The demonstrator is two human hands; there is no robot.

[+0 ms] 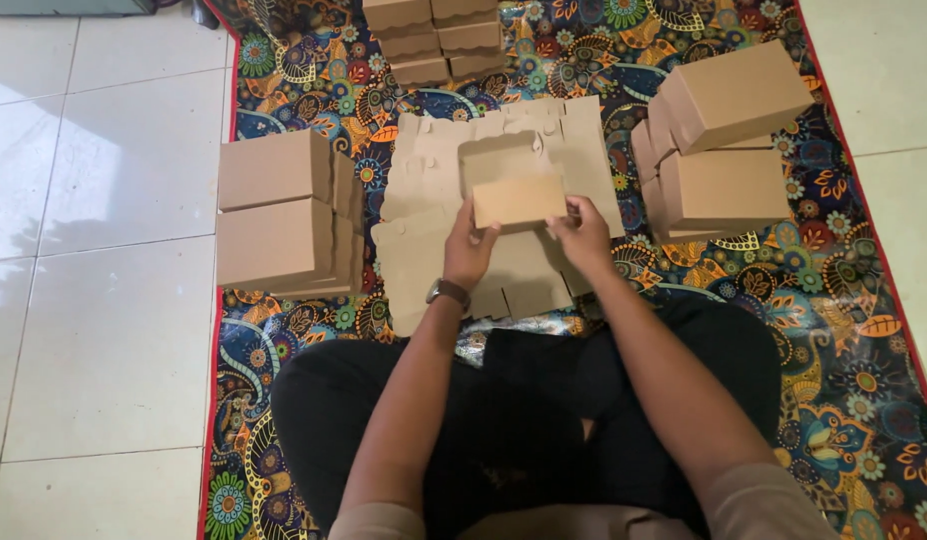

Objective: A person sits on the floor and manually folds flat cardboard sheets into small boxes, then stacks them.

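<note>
Head view: both hands' fingers [481,232] grasp a cardboard flap [520,200], partly hiding fingertips.

White tiled floor [104,330], glossy — patterned floral mat [844,330], red-edged

I'd call this a home floor turned packing spot. I see pale floor tiles [104,330] at nine o'clock and a colourful floral mat [844,330] spread across them. Folded cardboard boxes [279,210] stand stacked at ten, twelve and two o'clock, with flat box blanks [434,160] piled at the centre.
</note>
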